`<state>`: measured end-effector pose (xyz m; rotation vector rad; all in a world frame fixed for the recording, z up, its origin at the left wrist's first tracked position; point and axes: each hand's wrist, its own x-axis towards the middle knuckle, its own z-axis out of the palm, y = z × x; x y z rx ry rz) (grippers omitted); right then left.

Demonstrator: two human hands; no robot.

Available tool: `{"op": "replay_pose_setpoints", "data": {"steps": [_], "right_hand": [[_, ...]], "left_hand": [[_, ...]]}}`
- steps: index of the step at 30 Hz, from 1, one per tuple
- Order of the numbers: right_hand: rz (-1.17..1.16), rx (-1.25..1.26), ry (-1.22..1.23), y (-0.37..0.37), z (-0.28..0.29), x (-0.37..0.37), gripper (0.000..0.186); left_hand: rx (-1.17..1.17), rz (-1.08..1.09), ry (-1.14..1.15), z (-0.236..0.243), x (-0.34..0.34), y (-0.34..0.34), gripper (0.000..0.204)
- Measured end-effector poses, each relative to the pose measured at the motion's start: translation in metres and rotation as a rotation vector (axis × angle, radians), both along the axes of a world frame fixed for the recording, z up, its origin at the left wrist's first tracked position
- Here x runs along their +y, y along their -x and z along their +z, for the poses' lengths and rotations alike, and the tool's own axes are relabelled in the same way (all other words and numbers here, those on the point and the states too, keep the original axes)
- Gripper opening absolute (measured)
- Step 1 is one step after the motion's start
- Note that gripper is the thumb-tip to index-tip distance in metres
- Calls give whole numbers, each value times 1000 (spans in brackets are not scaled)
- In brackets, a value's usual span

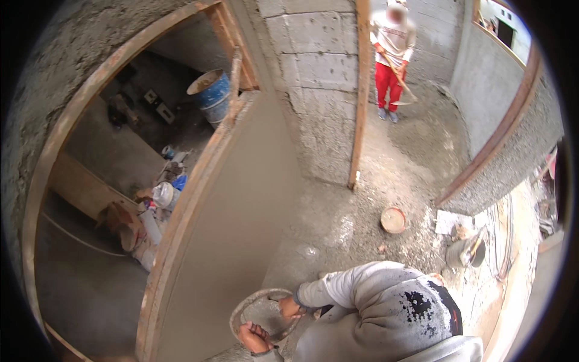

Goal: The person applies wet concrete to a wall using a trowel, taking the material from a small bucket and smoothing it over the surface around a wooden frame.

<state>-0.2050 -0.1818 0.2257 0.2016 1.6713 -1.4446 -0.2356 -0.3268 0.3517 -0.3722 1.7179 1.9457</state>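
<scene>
Both of my hands are at a round, mortar-smeared tub (236, 315) low in the picture, beside the smooth plastered wall. My left hand (256, 338) is closed at its near left rim. My right hand (291, 308) is closed over the far right rim, fingers curled inward, and the grey sleeve (362, 295) bends out to the right. Grey wet-looking mix (262, 314) shows inside the tub. Whatever lies under my fingers is hidden.
A wooden window frame (163, 283) opens at left onto a room with a blue drum (216, 99). A co-worker (392, 54) stands with a hoe beside a mortar heap (428, 133). A small bucket (394, 221) and a grey bucket (461, 253) stand on the floor.
</scene>
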Motion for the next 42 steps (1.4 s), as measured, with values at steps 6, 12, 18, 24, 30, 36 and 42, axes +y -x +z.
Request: {"op": "replay_pose_setpoints", "data": {"steps": [6,12,18,24,30,36,42], "right_hand": [[-268,-116,391,-21,-33,-12,10],[-368,-129,653,-48,-10,20,23],[-466,-135,831,-56,7,70,38],[-715,-128,1225,-74,83,164,43],[-1126,698,1132,-44,249,254,55],[-1671,1873,524,22,464,331,66],[-2460,2553,-519,84,670,430,65]], "left_hand": [[-3,-144,3,6,9,-3,35],[-74,-12,-84,10,2,19,37],[-191,127,-264,29,15,28,39],[-218,276,-286,-33,0,57,38],[-162,379,-252,-67,-22,66,36],[-117,512,-174,-46,-49,57,30],[131,905,-110,-103,-111,33,27]]}}
